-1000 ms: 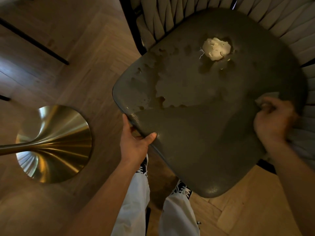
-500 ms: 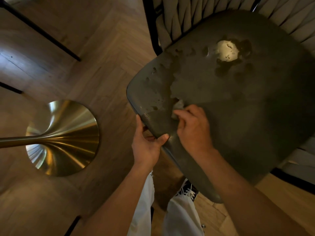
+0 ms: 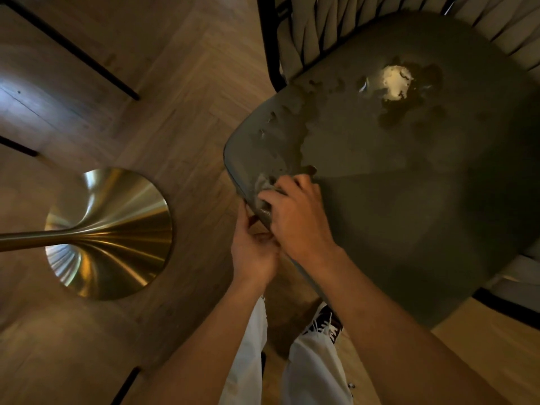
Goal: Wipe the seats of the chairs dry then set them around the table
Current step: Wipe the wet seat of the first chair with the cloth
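Dark chair seat point(image 3: 409, 200) fills the right of the view, woven backrest point(image 3: 321, 33) at its far edge. Right hand point(image 3: 298, 217) presses a small grey cloth point(image 3: 261, 185) w/ curled fingers onto the seat's near-left corner. Left hand point(image 3: 254, 252) grips the seat rim just below that corner, touching the right hand. Wet patches & a pale glare spot point(image 3: 391, 81) sit toward the seat's back. Brass table base point(image 3: 111, 232) stands on the wood floor point(image 3: 190, 97), left of the seat, apart from it.

No readable text, label or number shows anywhere.
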Available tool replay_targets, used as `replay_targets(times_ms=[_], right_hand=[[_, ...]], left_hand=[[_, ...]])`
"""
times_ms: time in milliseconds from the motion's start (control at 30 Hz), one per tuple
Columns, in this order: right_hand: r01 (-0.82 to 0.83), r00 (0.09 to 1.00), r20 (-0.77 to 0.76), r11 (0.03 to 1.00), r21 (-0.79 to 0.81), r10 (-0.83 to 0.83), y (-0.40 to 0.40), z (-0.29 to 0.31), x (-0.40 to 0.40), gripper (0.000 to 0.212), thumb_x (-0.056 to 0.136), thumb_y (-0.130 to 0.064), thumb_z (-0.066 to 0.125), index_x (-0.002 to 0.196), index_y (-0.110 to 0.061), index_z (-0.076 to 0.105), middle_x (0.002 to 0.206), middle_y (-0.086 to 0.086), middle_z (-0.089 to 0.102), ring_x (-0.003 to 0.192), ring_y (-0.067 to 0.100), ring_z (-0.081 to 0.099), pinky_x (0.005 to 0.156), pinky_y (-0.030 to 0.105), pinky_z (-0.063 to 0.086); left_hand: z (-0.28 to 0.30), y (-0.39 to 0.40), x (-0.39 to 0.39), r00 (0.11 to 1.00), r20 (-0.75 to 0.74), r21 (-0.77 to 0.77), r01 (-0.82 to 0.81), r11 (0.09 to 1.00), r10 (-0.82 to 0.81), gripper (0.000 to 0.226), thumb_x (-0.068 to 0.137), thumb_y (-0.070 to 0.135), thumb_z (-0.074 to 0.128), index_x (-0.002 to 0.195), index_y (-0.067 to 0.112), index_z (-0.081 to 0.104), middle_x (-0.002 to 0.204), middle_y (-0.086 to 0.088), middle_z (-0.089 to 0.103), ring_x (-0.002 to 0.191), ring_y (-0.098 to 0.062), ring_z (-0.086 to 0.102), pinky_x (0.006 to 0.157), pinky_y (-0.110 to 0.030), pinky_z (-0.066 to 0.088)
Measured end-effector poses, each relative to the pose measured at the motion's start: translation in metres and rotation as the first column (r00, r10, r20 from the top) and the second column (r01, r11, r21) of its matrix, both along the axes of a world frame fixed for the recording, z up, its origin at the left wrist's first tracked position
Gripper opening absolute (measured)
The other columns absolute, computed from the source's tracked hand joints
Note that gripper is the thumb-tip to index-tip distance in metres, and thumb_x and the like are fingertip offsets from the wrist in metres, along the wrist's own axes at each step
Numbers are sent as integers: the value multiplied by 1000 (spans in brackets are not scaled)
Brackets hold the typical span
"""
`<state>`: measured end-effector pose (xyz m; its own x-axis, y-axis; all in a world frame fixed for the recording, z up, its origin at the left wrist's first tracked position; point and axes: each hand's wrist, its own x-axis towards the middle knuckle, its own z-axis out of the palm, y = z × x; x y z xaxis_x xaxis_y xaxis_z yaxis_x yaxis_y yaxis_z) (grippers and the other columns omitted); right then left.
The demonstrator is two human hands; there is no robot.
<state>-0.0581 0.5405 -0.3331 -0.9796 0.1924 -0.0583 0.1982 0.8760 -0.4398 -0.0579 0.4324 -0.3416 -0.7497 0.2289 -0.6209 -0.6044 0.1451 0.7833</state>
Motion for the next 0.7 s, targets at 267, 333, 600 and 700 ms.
replay_targets(times_ms=[267,333,600,700], right_hand=[[365,931,-34,919,147,-364,134,-8,67,32,76,-13,48,96,-19,72,92,13,62,82,38,54,78,41,42],[413,904,21,885,214,-427,172,-9,87,37,75,-18,43,98,-17,71,92,16,63,84,38,55,79,41,39],[687,718,-20,704,177,-696,228,-10,112,31,71,2,51,93,-5,71,94,24,66,88,43,59,86,52,48],[765,644,-72,637,99,-762,202,-15,100,34,73,-7,45,95,-8,72,94,24,65,87,43,58,82,46,48]], left_hand=[[-6,-4,-28,993,-84,-205,65,977,-84,98,78,14,80,149,45,21,132,-1,57,89,-2,69,81,-43,60],[-6,-3,-30,993,-71,-178,76,981,-90,97,79,11,78,150,45,20,135,-3,54,95,-5,68,81,-43,60],[-11,-1,-30,997,-42,-186,55,981,-63,100,79,8,77,151,43,18,134,-2,55,101,-6,63,92,-48,55],[-12,-1,-29,997,-41,-187,53,981,-62,96,80,7,77,151,41,22,132,-2,57,101,-8,65,92,-49,55]])
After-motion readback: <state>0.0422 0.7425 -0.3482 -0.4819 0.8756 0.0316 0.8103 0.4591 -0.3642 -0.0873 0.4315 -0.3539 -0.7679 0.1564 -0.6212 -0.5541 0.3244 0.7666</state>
